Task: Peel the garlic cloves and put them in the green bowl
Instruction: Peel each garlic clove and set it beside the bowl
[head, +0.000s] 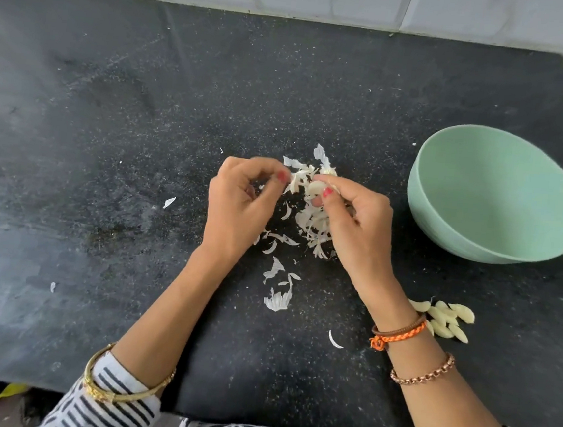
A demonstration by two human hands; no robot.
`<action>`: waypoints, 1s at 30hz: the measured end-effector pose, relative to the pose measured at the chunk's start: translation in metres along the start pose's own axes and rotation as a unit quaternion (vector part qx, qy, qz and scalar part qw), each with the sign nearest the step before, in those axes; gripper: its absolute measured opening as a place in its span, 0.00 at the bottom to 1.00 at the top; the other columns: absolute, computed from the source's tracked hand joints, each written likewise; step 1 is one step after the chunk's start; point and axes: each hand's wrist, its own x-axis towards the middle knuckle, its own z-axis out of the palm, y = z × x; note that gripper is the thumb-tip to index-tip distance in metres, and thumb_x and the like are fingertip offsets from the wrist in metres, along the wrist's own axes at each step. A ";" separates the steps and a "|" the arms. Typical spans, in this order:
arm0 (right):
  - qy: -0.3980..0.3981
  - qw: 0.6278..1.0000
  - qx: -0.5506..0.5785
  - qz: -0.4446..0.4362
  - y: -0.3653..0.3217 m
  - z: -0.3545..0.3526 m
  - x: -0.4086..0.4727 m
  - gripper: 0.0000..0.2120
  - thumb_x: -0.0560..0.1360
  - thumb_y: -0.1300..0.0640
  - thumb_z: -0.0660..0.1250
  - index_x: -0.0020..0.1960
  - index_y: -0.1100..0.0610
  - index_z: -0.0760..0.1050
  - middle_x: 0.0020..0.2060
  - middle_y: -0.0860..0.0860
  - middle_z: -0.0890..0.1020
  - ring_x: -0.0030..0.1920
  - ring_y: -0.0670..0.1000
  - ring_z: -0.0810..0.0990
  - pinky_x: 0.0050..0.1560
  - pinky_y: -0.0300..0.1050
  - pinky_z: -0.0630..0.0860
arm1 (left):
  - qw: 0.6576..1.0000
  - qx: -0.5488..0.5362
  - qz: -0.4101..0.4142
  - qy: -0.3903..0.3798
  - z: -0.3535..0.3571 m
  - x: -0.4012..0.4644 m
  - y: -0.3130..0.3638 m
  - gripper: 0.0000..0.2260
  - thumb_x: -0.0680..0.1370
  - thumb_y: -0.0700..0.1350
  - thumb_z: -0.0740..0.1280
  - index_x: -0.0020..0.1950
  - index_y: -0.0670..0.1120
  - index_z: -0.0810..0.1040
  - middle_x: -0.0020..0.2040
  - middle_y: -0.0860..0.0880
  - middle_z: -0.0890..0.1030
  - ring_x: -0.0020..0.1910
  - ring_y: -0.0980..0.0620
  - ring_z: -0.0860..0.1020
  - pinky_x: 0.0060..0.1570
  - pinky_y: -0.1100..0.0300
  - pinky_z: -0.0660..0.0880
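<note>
The right hand [352, 216] covered part of the garlic clove [315, 186] and the peels [313, 230] beneath; its wrist hid some peeled cloves [448, 319].

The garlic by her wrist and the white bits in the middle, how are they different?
The peeled cloves are plump, smooth and pale yellow; the skins are thin, papery, curled and white. The cloves lie in a tight pile beside the right wrist; the skins are scattered between both hands. Both rest on the black counter, outside the green bowl.
</note>
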 end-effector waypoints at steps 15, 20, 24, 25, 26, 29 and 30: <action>0.064 0.986 -0.117 -0.097 0.007 -0.006 0.001 0.07 0.70 0.62 0.68 0.45 0.55 0.83 0.39 0.45 0.84 0.38 0.47 0.78 0.36 0.36 0.71 | 0.998 -0.010 -0.019 -0.059 0.007 -0.001 0.002 0.04 0.73 0.48 0.66 0.41 0.57 0.78 0.36 0.66 0.78 0.39 0.56 0.71 0.35 0.68 0.66; 0.093 0.962 -0.201 -0.157 0.001 -0.005 0.003 0.21 0.67 0.71 0.61 0.54 0.56 0.81 0.51 0.51 0.81 0.50 0.55 0.75 0.50 0.35 0.64 | 1.000 0.003 -0.003 -0.017 0.002 0.001 0.005 0.08 0.74 0.47 0.66 0.41 0.62 0.75 0.35 0.71 0.75 0.41 0.56 0.71 0.36 0.64 0.68; 0.059 0.979 -0.118 -0.158 0.000 -0.003 0.000 0.13 0.71 0.62 0.66 0.54 0.56 0.81 0.46 0.49 0.83 0.45 0.54 0.79 0.48 0.43 0.73 | 1.000 0.021 0.012 -0.018 0.005 -0.002 0.003 0.03 0.73 0.47 0.65 0.42 0.56 0.77 0.36 0.63 0.77 0.42 0.58 0.71 0.39 0.63 0.68; 0.061 0.979 -0.114 -0.161 0.000 -0.003 0.000 0.10 0.71 0.61 0.67 0.52 0.56 0.82 0.43 0.49 0.84 0.42 0.53 0.80 0.45 0.44 0.73 | 0.999 0.024 0.015 -0.024 0.006 -0.003 0.004 0.03 0.73 0.48 0.65 0.42 0.54 0.78 0.37 0.62 0.76 0.42 0.58 0.71 0.39 0.63 0.68; 0.065 0.977 -0.119 -0.167 0.000 -0.003 0.000 0.09 0.71 0.60 0.68 0.50 0.56 0.82 0.40 0.48 0.84 0.40 0.53 0.79 0.42 0.45 0.73 | 0.999 0.027 0.016 -0.029 0.006 -0.004 0.004 0.03 0.73 0.48 0.65 0.43 0.53 0.78 0.38 0.62 0.76 0.42 0.59 0.71 0.39 0.63 0.68; 0.074 0.973 -0.129 -0.175 0.001 -0.003 0.001 0.08 0.72 0.60 0.69 0.50 0.57 0.82 0.38 0.49 0.84 0.38 0.54 0.79 0.40 0.44 0.72 | 0.999 0.030 0.015 -0.039 0.005 -0.003 0.004 0.02 0.73 0.48 0.65 0.42 0.54 0.78 0.38 0.63 0.76 0.42 0.61 0.70 0.40 0.65 0.67; 0.074 0.972 -0.132 -0.177 0.002 -0.003 0.002 0.08 0.72 0.61 0.68 0.50 0.57 0.82 0.38 0.49 0.84 0.38 0.54 0.79 0.40 0.44 0.71 | 0.999 0.028 0.013 -0.042 0.005 -0.003 0.004 0.02 0.73 0.49 0.65 0.42 0.56 0.77 0.38 0.63 0.77 0.42 0.61 0.70 0.39 0.67 0.66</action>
